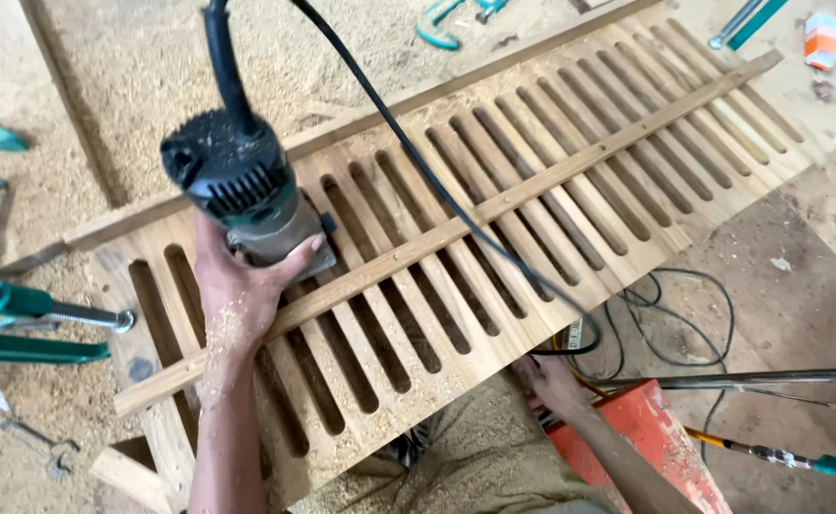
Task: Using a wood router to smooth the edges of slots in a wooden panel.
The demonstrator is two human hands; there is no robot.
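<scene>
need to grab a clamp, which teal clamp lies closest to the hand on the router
The teal clamp at the left edge, beside the left hand; the other lies along the top.

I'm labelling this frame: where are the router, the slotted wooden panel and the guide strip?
router (237,181), head view, black motor housing.
slotted wooden panel (618,205), head view, a bar between slots.
guide strip (570,162), head view, its top face.

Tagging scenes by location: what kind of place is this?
Likely a woodworking shop. Sawdust covers the workbench, a slotted wooden panel lies across it, the left hand holds a corded trim router, and clamps sit alongside.
</scene>
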